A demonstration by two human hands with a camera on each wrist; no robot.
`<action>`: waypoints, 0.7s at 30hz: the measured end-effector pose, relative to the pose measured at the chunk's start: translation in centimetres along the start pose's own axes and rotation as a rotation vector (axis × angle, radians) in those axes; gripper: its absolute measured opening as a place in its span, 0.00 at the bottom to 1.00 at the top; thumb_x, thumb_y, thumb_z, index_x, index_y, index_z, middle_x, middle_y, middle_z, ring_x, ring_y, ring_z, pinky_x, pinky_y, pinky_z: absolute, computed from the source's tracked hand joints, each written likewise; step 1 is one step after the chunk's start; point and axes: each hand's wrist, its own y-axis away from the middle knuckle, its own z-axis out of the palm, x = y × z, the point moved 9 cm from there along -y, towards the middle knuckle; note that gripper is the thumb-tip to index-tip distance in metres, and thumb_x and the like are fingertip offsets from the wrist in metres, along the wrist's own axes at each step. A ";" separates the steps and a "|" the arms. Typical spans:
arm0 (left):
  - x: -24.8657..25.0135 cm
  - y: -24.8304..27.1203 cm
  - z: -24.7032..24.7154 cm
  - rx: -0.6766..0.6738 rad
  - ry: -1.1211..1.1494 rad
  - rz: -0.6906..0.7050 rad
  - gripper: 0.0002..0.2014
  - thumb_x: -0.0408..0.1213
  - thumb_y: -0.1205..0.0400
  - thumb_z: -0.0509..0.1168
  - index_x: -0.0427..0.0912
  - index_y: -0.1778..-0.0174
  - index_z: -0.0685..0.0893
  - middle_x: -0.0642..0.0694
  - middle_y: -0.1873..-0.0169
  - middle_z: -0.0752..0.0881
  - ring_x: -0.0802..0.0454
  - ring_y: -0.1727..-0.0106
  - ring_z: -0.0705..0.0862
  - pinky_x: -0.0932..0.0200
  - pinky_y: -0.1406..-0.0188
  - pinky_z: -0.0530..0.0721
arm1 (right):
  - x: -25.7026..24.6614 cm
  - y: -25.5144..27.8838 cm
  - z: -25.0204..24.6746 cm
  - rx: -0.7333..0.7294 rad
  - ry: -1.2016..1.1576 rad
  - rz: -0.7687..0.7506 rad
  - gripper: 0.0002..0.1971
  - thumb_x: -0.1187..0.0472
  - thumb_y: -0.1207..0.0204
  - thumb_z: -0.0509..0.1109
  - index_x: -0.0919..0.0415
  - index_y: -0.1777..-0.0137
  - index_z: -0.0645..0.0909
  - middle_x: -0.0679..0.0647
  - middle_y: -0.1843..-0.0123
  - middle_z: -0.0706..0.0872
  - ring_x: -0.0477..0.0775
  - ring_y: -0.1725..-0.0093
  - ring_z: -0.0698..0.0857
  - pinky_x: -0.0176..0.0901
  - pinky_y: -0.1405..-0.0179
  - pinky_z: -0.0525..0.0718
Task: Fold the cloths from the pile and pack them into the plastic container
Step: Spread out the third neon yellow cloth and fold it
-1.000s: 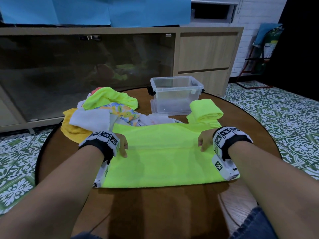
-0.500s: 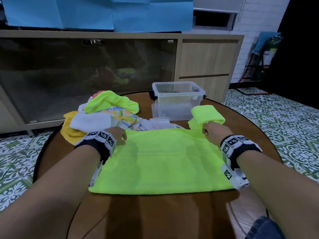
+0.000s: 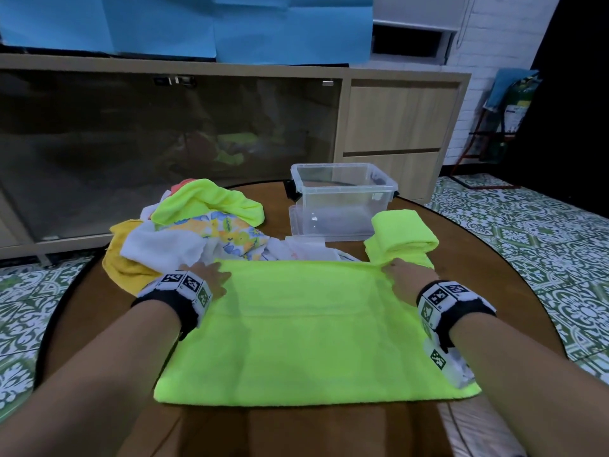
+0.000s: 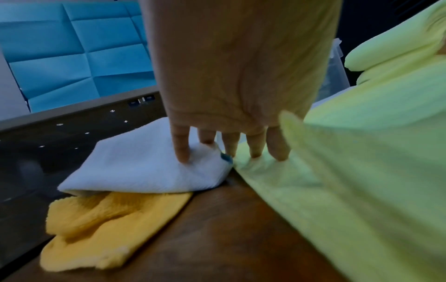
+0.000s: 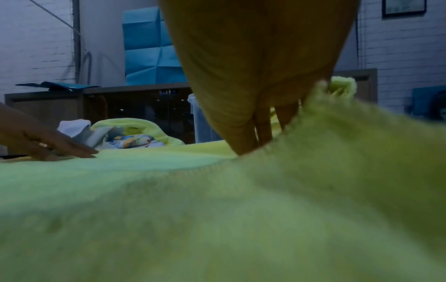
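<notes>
A neon green cloth [image 3: 313, 341] lies folded flat on the round wooden table [image 3: 329, 430], with a crease line across its middle. My left hand [image 3: 207, 275] rests at its far left corner. Its fingers [image 4: 229, 148] are straight, pressing partly on the green cloth [image 4: 362, 171] and partly on a white cloth [image 4: 144, 167] of the pile. My right hand [image 3: 400, 275] is at the far right corner, its fingers [image 5: 260, 133] bent down into a small pucker of the cloth [image 5: 217, 209], tips hidden. The clear plastic container [image 3: 342, 199] stands empty behind.
The pile [image 3: 204, 225] of green, floral, white and orange-yellow cloths [image 4: 108, 229] sits at the back left, touching the spread cloth. A folded neon green cloth [image 3: 405, 232] lies right of the container. A low cabinet [image 3: 395, 127] stands beyond the table.
Both hands have slid from the middle of the green cloth out to its far edge. The cloth itself stays flat in place.
</notes>
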 end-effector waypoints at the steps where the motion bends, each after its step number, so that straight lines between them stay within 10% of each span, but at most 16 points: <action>1: 0.0 0.3 0.3 0.004 0.012 -0.015 0.28 0.51 0.13 0.48 0.53 0.17 0.47 0.46 0.17 0.52 0.44 0.19 0.57 0.45 0.23 0.62 | -0.1 0.1 0.5 -0.031 -0.013 -0.005 0.24 0.66 0.17 0.54 0.58 0.22 0.63 0.55 0.26 0.69 0.59 0.33 0.78 0.49 0.44 0.80; 5: 0.8 1.8 -0.8 0.060 0.060 -0.026 0.26 0.54 0.14 0.48 0.51 0.20 0.61 0.47 0.20 0.60 0.44 0.20 0.58 0.42 0.25 0.62 | 0.2 1.1 -0.2 -0.050 -0.074 -0.054 0.25 0.60 0.15 0.53 0.53 0.18 0.57 0.53 0.19 0.63 0.56 0.24 0.70 0.45 0.32 0.73; 10: 3.5 4.8 -3.7 0.167 -0.011 0.124 0.27 0.56 0.13 0.43 0.53 0.18 0.56 0.49 0.19 0.58 0.48 0.19 0.57 0.47 0.25 0.65 | 1.7 2.7 -1.9 0.000 -0.168 -0.008 0.19 0.61 0.15 0.53 0.53 0.26 0.70 0.55 0.27 0.74 0.56 0.35 0.79 0.43 0.48 0.79; 17: 15.5 10.4 -2.5 0.119 0.193 0.579 0.33 0.60 0.15 0.44 0.55 0.17 0.41 0.51 0.17 0.39 0.48 0.16 0.42 0.43 0.18 0.47 | 2.1 3.2 -2.0 0.008 -0.174 0.074 0.25 0.64 0.15 0.49 0.49 0.18 0.57 0.52 0.20 0.67 0.56 0.28 0.75 0.47 0.38 0.78; 21: 18.6 11.6 0.5 0.008 0.127 0.587 0.38 0.66 0.18 0.44 0.55 0.19 0.32 0.49 0.20 0.29 0.45 0.18 0.31 0.35 0.21 0.35 | 0.0 2.8 0.0 -0.106 -0.181 0.032 0.26 0.53 0.12 0.47 0.56 0.16 0.49 0.55 0.16 0.54 0.56 0.19 0.61 0.45 0.26 0.65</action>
